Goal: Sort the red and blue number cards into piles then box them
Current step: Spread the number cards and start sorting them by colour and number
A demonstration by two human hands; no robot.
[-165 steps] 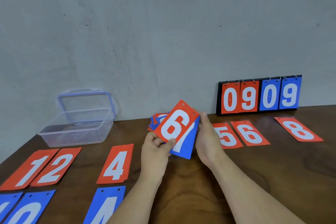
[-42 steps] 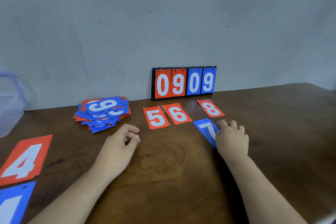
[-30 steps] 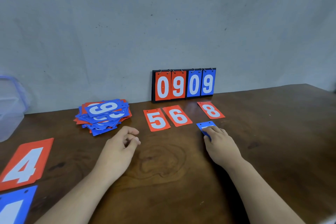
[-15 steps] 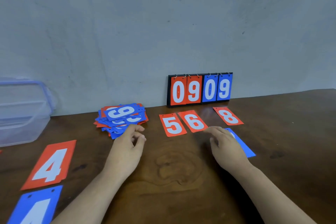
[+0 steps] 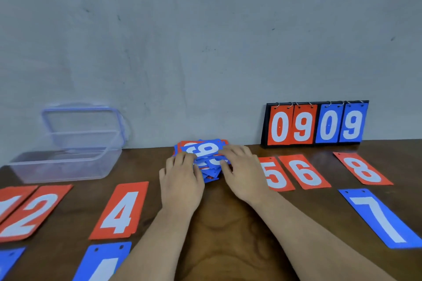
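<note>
Both hands have come in to the mixed pile (image 5: 206,155) since half a second ago. The right hand (image 5: 242,173) has left the blue 7 card (image 5: 379,219), which now lies flat on the bench (image 5: 228,223) well off to the right, its long axis running away from the person.

The left hand (image 5: 182,178) curls its fingers against the pile's left edge. The right hand lays its fingers over the right part of the top, thumb at the near edge. So the two hands clasp the pile between them, neither one nearer than the other.

The pile sits straight ahead near the wall. Its red and blue cards are splayed, and the top blue card's long axis runs left to right, across the line of the forearms. My guess is that the coming move is to gather the pile up or take its top card, so it depends on this two-sided hold.

The box (image 5: 66,162) stands well apart to the left, on the left hand's side, with its lid (image 5: 82,118) raised behind it. No card shows inside. Sorted cards lie in rows either side: the red 4 card (image 5: 121,210) to the left, the red 5 card (image 5: 275,173) just beside the right hand.
</note>
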